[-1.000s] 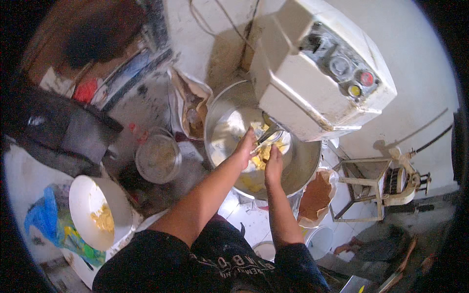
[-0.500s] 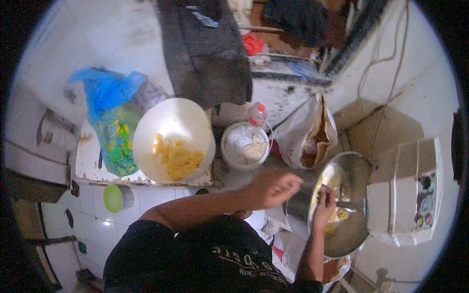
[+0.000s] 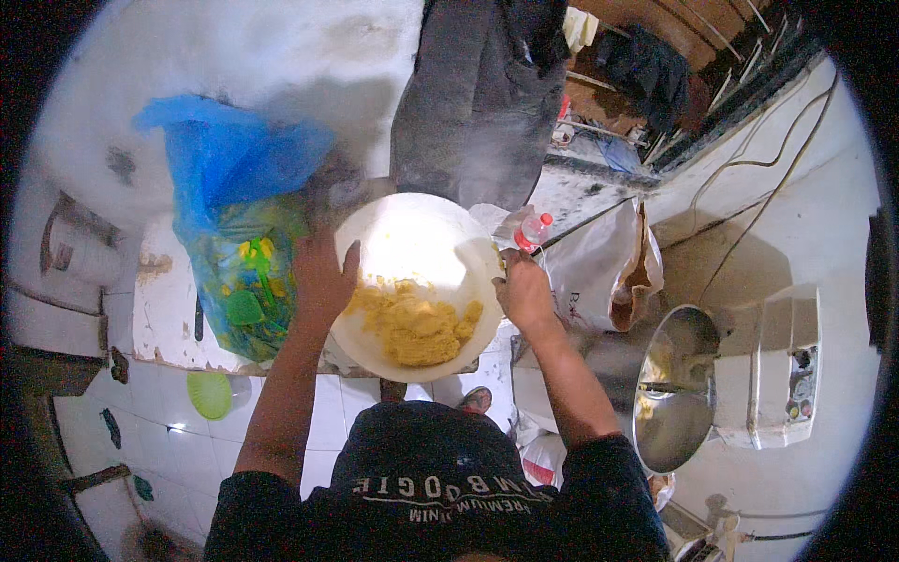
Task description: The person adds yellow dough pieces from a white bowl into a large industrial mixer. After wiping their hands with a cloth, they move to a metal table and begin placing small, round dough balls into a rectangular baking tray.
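A large white tub point(image 3: 426, 225) stands in front of me with crumbly yellow dough point(image 3: 412, 323) heaped in its near half. My left hand point(image 3: 323, 276) grips the tub's left side, its thumb by the rim and the other fingers mostly hidden outside the wall. On the opposite side my right hand point(image 3: 526, 292) has hold of the rim, fingers curled over it. Just beyond that hand is a clear bottle with a red cap point(image 3: 534, 230). The small white bucket is largely hidden behind the tub and my right hand.
Left of the tub lies a blue plastic bag point(image 3: 211, 169) with green and yellow things inside. A metal mixer bowl point(image 3: 679, 440) with yellow remnants stands at the right beside the white machine body point(image 3: 787, 375). An open sack point(image 3: 599, 272) leans behind. A green container point(image 3: 209, 393) is below left.
Both hands have left the mixer side at the right and moved left to the tub, taking hold of its two sides. My view has turned, and the tub now sits nearer the middle.
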Available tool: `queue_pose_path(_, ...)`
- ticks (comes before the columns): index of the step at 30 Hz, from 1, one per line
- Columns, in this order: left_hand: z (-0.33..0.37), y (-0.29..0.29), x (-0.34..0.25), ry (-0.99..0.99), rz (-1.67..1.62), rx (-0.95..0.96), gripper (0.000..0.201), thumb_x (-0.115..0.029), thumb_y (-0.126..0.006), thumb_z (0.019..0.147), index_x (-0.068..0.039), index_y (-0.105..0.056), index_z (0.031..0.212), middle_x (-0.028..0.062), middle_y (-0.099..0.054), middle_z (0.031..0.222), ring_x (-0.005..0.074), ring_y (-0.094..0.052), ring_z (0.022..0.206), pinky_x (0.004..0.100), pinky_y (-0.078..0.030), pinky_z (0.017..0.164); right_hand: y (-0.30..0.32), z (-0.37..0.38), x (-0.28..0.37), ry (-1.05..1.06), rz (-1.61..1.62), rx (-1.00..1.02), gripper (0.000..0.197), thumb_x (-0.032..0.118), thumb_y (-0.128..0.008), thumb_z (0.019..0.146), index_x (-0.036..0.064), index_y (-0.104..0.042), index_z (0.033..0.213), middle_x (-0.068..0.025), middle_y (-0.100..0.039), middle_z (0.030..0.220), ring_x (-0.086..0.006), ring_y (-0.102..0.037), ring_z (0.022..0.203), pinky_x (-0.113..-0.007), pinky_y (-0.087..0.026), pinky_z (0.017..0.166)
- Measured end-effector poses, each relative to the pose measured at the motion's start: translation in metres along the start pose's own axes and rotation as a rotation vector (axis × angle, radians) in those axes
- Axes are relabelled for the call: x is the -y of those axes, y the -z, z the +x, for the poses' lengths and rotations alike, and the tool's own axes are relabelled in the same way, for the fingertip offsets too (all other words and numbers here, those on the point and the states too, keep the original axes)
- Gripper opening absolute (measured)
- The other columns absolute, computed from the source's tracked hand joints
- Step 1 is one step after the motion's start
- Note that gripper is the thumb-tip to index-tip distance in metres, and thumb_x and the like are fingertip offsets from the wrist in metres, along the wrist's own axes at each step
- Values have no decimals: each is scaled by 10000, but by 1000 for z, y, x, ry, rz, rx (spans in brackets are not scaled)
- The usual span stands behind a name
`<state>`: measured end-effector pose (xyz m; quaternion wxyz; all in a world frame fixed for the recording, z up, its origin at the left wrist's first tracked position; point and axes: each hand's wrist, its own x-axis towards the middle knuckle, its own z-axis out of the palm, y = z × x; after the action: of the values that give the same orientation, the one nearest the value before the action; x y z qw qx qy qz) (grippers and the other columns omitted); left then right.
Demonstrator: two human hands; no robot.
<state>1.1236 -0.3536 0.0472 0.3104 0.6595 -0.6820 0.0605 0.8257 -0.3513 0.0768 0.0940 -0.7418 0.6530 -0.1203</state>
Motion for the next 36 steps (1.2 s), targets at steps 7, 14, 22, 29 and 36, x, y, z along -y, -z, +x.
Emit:
queue_pose_path(7, 13, -5, 30, -107, -92, 248, 445, 1, -514, 724, -39, -503, 1167, 111, -562, 1083, 328, -483, 974, 448, -399, 821, -6, 23, 17, -53, -327, -7, 207, 251, -608, 781, 44, -601, 795, -167, -612, 646, -341, -625, 625, -423, -506, 595)
queue_pose_path(14, 8, -10, 34, -90, -202, 135, 459, 60, -481, 705, -16, -501, 1158, 163, -546, 1096, 358, -480, 1000, 434, -381, 907, -12, 47, 41, 22, -505, -45, 225, 257, -534, 838, 43, -591, 879, -166, -617, 804, -289, -627, 719, -370, -509, 607)
queue_pose_path(22, 9, -16, 31, 14, -276, 218, 467, 33, -470, 727, 4, -466, 1193, 190, -536, 1105, 356, -473, 1052, 428, -343, 972, -68, -21, 82, 305, -68, 343, 518, 254, -610, 776, 141, -450, 1256, -209, -418, 1241, -404, -442, 1113, -465, -461, 821)
queue_pose_path(29, 6, -22, 37, -35, -287, 182, 477, 33, -465, 729, 23, -444, 1205, 190, -537, 1112, 346, -472, 1066, 427, -347, 973, -65, -23, 127, 326, -323, 781, 720, 410, -689, 674, 382, -369, 1318, -156, -45, 1470, -614, -235, 1164, -649, -381, 857)
queue_pose_path(36, 6, -25, 31, 38, -282, 253, 488, 30, -454, 736, 6, -433, 1223, 195, -538, 1109, 366, -488, 964, 441, -376, 907, -79, -23, 125, 302, -285, 752, 698, 345, -732, 624, 400, -443, 1257, -197, -71, 1448, -555, -295, 1158, -557, -471, 817)
